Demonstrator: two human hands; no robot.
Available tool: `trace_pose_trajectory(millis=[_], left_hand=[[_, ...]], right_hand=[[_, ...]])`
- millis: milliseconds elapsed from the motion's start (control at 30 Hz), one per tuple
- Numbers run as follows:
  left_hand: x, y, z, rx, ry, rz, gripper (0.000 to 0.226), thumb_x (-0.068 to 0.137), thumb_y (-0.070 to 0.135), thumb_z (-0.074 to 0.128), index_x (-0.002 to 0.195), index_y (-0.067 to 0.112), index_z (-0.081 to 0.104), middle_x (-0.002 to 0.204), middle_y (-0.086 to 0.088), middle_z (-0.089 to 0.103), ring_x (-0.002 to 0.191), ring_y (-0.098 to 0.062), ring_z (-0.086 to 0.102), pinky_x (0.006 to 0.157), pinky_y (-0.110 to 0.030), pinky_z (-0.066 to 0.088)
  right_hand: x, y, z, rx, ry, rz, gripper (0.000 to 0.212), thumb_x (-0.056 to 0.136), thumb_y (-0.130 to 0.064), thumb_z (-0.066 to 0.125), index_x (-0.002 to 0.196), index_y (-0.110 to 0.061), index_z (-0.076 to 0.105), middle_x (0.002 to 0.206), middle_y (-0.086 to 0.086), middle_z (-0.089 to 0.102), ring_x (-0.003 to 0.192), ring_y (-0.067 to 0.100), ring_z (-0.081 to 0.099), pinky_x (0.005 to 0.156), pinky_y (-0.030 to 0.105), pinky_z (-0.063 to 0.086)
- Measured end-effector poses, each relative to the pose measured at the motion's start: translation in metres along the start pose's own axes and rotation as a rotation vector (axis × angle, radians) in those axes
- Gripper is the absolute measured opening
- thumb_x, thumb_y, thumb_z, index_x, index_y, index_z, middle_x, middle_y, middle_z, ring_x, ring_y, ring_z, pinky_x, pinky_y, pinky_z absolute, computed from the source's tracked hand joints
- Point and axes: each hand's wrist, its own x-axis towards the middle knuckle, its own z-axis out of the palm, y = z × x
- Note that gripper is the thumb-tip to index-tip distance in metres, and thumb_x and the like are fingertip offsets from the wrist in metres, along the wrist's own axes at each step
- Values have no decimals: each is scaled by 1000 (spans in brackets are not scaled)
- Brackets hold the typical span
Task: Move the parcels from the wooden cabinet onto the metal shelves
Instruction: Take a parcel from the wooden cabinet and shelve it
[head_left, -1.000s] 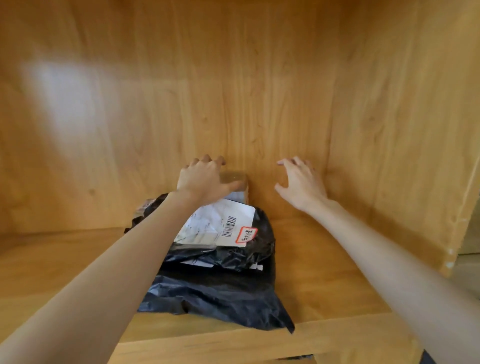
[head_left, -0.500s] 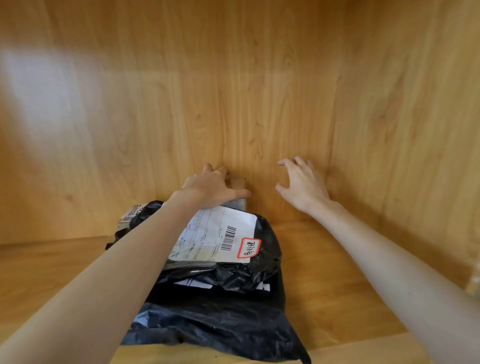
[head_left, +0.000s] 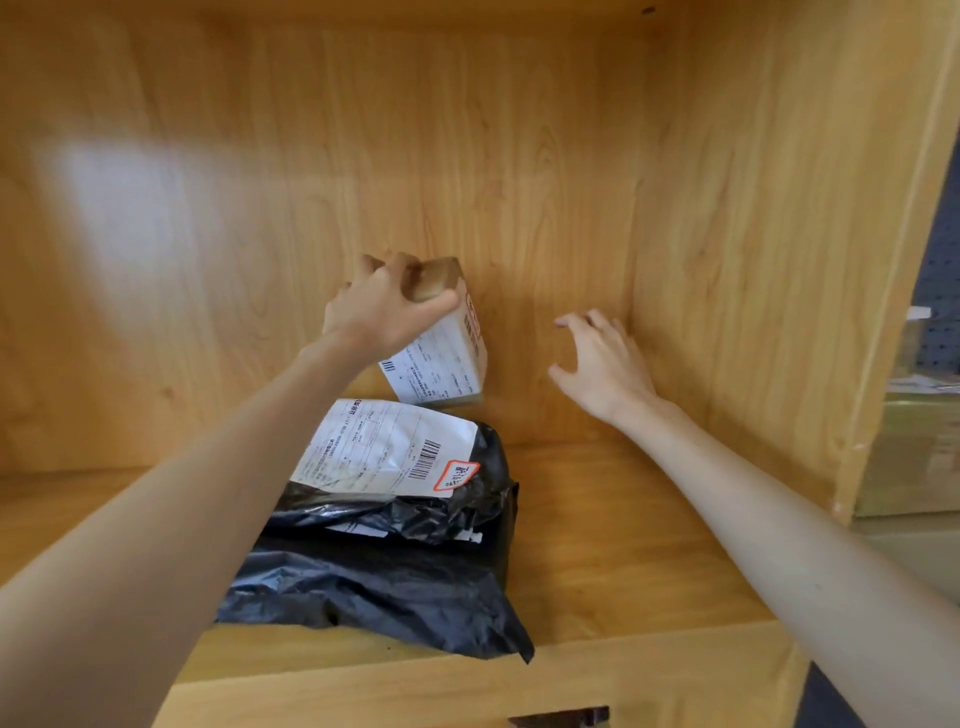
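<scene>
the wooden cabinet (head_left: 727, 208) still holds a pile of black parcels (head_left: 395, 571) on its shelf floor. above their far end the small box (head_left: 447, 348) hangs tilted, long axis leaning right, top end clamped by the left hand (head_left: 384, 306). the right hand (head_left: 602, 364), fingers spread and empty, waits just right of it.

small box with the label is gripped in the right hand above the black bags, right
Not quite: the head view shows the left hand gripping the small box above the black bags. The right hand is open and holds nothing.
</scene>
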Motion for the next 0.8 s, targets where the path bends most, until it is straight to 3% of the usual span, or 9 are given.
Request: trace_pose_trajectory(millis=[200,367,467,567,700,800], left_hand=[[-39,-7,-10,-242,135,-39,75,63,63,52,131,32,47,119,4,41,100,-18,54,93,-40,48],[-69,-7,-24,-492,276,-14,77,63,58,56,133,26,49,121,-1,43,106,-14,51,75,-13,40],[-78,-3,-38,-577,299,26,76,63,62,54,132,30,48,127,-3,49,110,-18,55,86,-27,46],[-92,2,-49,-633,292,68,71,63,62,54,129,35,50,129,-1,50,109,-18,55,79,-23,42],[-118,1,-60,-686,240,96,62,63,60,55,123,41,52,131,3,53,113,-16,55,82,-26,43],[-143,2,-70,-701,216,119,70,67,56,60,132,33,46,129,15,50,106,4,53,75,-13,41]], right_hand=[[-22,-6,-8,206,-72,-53,64,87,-29,64,144,-20,34,137,5,42,131,26,36,99,35,36],[-41,-21,-14,443,-170,-107,102,72,-30,79,151,-30,13,154,1,26,141,18,27,107,35,32],[-48,-33,-27,558,-151,-120,115,69,-29,84,153,-31,4,157,1,18,143,18,22,111,34,26],[-55,-45,-45,687,-115,-124,125,65,-28,87,152,-35,-1,160,-2,11,145,20,19,114,42,25],[-70,-60,-60,677,-73,-157,123,62,-30,89,153,-30,6,158,-4,18,142,16,24,113,40,25],[-88,-71,-65,621,-75,-177,104,61,-31,89,145,-21,28,138,-8,44,127,10,40,106,34,35]])
